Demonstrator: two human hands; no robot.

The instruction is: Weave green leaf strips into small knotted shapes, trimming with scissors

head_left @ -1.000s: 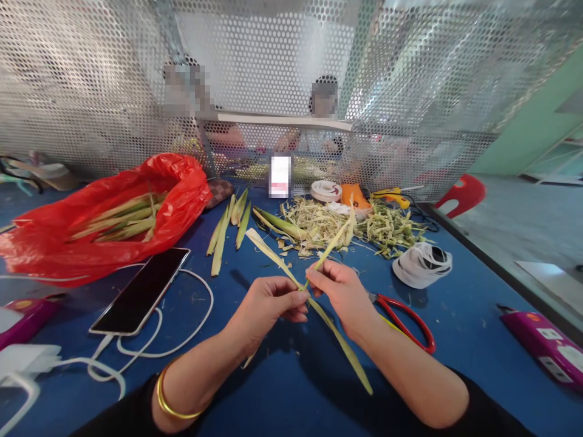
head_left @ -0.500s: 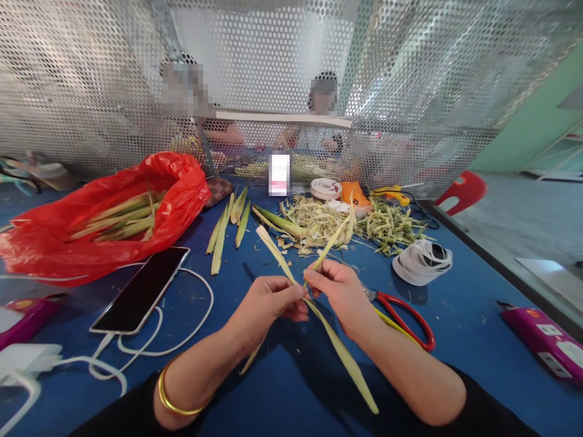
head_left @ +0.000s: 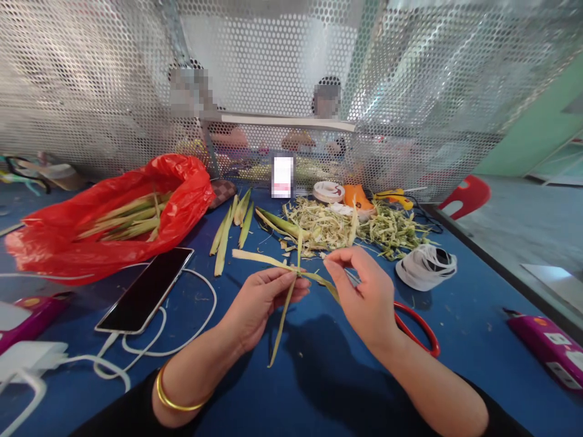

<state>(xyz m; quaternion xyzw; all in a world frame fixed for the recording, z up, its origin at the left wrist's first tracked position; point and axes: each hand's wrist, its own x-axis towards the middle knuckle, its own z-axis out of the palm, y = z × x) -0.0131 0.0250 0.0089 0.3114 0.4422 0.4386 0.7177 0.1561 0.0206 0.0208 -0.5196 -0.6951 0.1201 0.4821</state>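
Note:
Between the thumb and fingers of my left hand (head_left: pixel 268 297) are pinched crossed corn husk strips (head_left: pixel 262 258), just above the blue table. One strip runs from the upper left across to the lower right, where part of it is hidden by my right hand. A narrower strip (head_left: pixel 281 328) stands roughly upright through the crossing, its lower end hanging below. My right hand (head_left: pixel 367 297) is right of the crossing, thumb and index fingertips drawn together; whatever they hold, if anything, cannot be made out. Scissors with red handles (head_left: pixel 419 325) lie partly hidden behind my right wrist.
A red plastic bag (head_left: pixel 54 240) with husks lies left, near a phone (head_left: pixel 146 291) and white cables. Loose husks (head_left: pixel 222 246), shredded husk piles (head_left: pixel 325 224) and a white roll (head_left: pixel 426 267) sit farther back. Beyond the perforated metal screen (head_left: pixel 268 60) are two people.
My right hand has moved right and released the strip it pinched beside the left. The crossed strips have turned: the long one lies flatter, the narrow one more upright.

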